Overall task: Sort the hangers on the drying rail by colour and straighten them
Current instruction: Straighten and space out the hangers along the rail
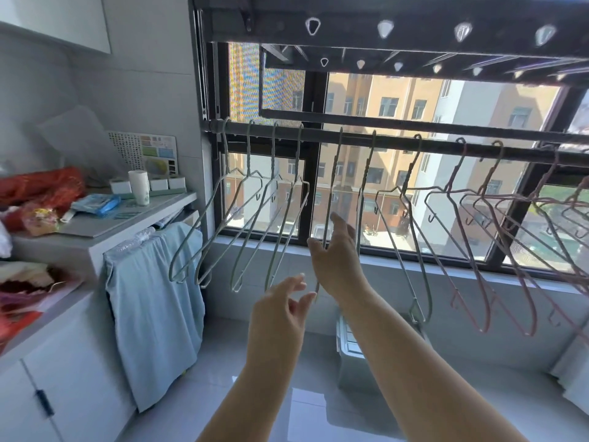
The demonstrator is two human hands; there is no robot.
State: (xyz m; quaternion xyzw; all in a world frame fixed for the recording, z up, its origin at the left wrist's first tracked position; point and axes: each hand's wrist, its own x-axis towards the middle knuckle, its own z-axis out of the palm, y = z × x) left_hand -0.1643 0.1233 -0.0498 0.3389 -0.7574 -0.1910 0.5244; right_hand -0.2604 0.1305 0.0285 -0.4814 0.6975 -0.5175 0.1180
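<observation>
A dark drying rail (392, 142) runs across the window. Several pale green wire hangers (242, 224) hang on its left part, all slanting down to the left. Several pink hangers (497, 250) hang on the right part, slanting to the right. Between them, one green hanger (331, 186) hangs edge-on. My right hand (338, 256) is raised at that hanger with its fingers spread, touching its wire. My left hand (283, 301) is lower, fingers loosely spread, with its fingertips at the hanger's bottom end. Whether either hand pinches the wire is unclear.
A white cabinet (105, 228) with a cup, boxes and red bags stands at the left, and a light blue cloth (153, 301) hangs from it. A grey box (353, 355) sits on the floor below the window. A second rack (414, 30) hangs overhead.
</observation>
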